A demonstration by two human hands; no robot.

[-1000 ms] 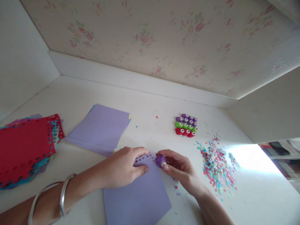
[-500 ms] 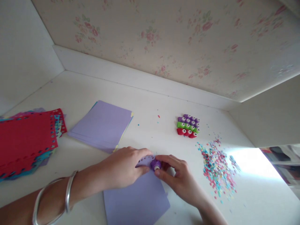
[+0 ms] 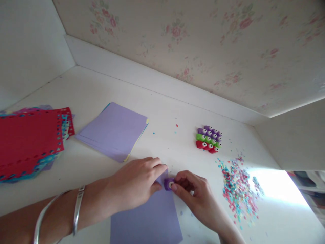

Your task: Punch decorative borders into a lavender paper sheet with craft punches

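- my left hand lies flat on the lilac sheet, palm down and fingers spread, gripping nothing, just pinning the far edge so the paper can't slide.
- my right hand is pinched narrow round the little purple punch, thumb and fingertips closed on it at the sheet's far right corner, just beside my left fingertips.
- the punch is a small rounded plastic block with a white button facing up; it sits at the paper's edge because that's where its slot can bite.
- the sheet itself is thin matte card, smooth, near me in the middle of the white tabletop.
- far right of my hands, a neat block of spare punches, purple, green and red rows, kept together within reach.
- right again, a loose scatter of confetti, tiny pink, blue and yellow bits.
- far left of centre, a stack of plain sheets, lilac on top, yellow edge peeking out.
- at the left edge, the red punched sheets, with holes along their borders.
- two silver bangles on my left wrist.
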